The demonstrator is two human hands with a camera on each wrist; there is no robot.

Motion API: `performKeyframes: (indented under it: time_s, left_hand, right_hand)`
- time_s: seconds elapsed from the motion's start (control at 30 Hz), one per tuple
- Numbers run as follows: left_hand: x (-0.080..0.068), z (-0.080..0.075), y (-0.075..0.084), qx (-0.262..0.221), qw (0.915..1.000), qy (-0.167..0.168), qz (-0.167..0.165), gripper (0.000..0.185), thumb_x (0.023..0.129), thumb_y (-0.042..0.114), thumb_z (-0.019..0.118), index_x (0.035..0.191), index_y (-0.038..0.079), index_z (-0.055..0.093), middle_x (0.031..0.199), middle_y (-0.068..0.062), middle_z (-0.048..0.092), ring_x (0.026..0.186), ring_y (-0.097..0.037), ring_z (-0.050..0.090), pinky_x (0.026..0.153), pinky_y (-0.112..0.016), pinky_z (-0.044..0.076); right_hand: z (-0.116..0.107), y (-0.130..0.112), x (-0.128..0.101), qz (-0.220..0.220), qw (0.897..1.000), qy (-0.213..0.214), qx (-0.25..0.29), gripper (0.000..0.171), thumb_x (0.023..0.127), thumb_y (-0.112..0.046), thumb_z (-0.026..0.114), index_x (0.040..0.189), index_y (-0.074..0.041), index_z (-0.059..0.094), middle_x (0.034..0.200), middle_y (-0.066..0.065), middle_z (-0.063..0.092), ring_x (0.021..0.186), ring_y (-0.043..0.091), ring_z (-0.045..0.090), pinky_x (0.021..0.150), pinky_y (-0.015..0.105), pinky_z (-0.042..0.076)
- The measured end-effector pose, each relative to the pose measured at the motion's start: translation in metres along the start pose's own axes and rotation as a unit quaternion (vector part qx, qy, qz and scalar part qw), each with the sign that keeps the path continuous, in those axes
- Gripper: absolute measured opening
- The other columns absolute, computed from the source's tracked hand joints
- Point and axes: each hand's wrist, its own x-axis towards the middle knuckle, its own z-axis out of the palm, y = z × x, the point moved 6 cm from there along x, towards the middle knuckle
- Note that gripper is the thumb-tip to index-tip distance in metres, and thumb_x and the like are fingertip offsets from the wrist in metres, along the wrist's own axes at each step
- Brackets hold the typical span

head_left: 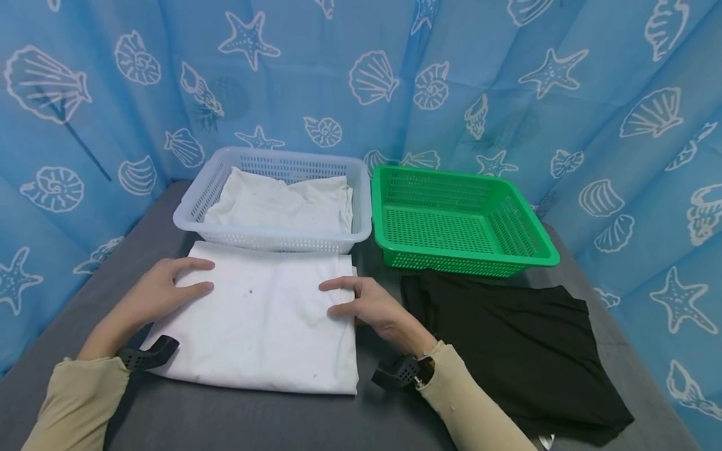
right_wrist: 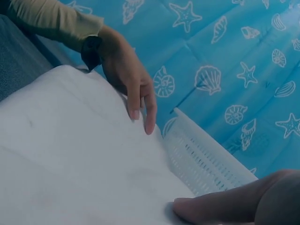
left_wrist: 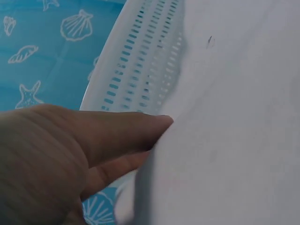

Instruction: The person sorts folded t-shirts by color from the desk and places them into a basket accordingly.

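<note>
At the far left, a grey tabletop is backed by a blue curtain, printed in white with shells and starfish. The left hand, cuffed by a beige sleeve and a black wristband, is laid over the left edge of a folded white cloth. Its thumb and forefinger are held straight and parted, unclenched; its other fingers are mostly hidden. The cloth is spread flat on the tabletop, just before a pale perforated plastic basket, in which a second folded white cloth is contained. A small dark mark is seen on the nearer cloth, too small to be read. At that cloth's right edge the right hand is placed, thumb and forefinger likewise extended and unclenched. A green perforated basket is set just beside the pale one, and before it a folded black cloth is laid. At its lower edge a tiny white piece is shown, too little to be identified. Both the green basket and the black cloth are shown only in the head view, while from the left wrist a finger is seen below the thumb, partly hidden by the cloth's edge
</note>
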Motion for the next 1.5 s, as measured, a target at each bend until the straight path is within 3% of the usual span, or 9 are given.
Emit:
performKeyframes:
  time_s: [0.33,0.6,0.83,1.03,1.17,1.5]
  left_hand:
    - [0.001,0.002,-0.002,0.002,0.9998,-0.005,-0.021,0.082,0.088,0.054,0.069,0.146,0.002,0.044,0.147,-0.036,0.032,0.132,-0.055,0.028,0.096,-0.070,0.030]
    - [-0.001,0.004,0.001,0.000,1.0000,0.003,-0.006,0.076,0.089,0.046,0.071,0.146,0.003,0.045,0.146,-0.035,0.034,0.129,-0.053,0.033,0.094,-0.068,0.034]
    - [-0.003,0.003,0.001,-0.002,1.0000,0.007,-0.007,0.077,0.088,0.048,0.072,0.146,0.005,0.045,0.145,-0.035,0.035,0.125,-0.051,0.038,0.090,-0.066,0.039]
    - [-0.002,0.002,0.002,-0.007,0.9999,-0.004,-0.006,0.078,0.088,0.049,0.071,0.147,0.006,0.044,0.146,-0.034,0.033,0.128,-0.052,0.036,0.091,-0.066,0.038]
    - [-0.001,0.002,0.003,-0.006,0.9999,-0.004,-0.015,0.080,0.088,0.048,0.071,0.148,0.004,0.042,0.146,-0.035,0.032,0.126,-0.052,0.036,0.091,-0.066,0.038]
    - [-0.001,0.001,-0.002,0.003,0.9998,0.010,-0.018,0.084,0.087,0.049,0.072,0.147,0.001,0.040,0.149,-0.036,0.023,0.131,-0.056,0.025,0.095,-0.073,0.029]
  right_hand:
    - [-0.002,0.000,0.001,-0.004,1.000,0.012,-0.023,0.043,0.081,0.001,0.077,0.120,-0.015,0.072,0.137,0.006,0.048,0.105,0.027,0.057,0.082,0.040,0.052]
    - [-0.002,0.000,0.000,-0.006,0.999,0.017,-0.028,0.043,0.080,0.001,0.077,0.120,-0.015,0.072,0.140,0.006,0.047,0.113,0.027,0.051,0.087,0.041,0.049]
    - [-0.004,-0.002,-0.001,-0.012,0.999,0.019,-0.031,0.044,0.079,0.002,0.077,0.119,-0.016,0.073,0.139,0.004,0.051,0.128,0.025,0.042,0.103,0.049,0.037]
    - [-0.007,-0.002,-0.005,0.007,1.000,-0.004,0.013,0.046,0.082,0.003,0.076,0.124,-0.014,0.070,0.136,0.004,0.053,0.120,0.025,0.051,0.102,0.048,0.040]
    - [-0.009,-0.001,-0.004,0.004,1.000,-0.006,0.013,0.045,0.082,0.003,0.075,0.124,-0.012,0.070,0.135,0.006,0.054,0.114,0.025,0.054,0.099,0.046,0.043]
    - [-0.013,-0.003,-0.001,-0.010,0.994,0.094,-0.061,0.033,0.084,-0.005,0.075,0.116,-0.012,0.072,0.121,0.008,0.057,0.106,0.026,0.050,0.086,0.042,0.047]
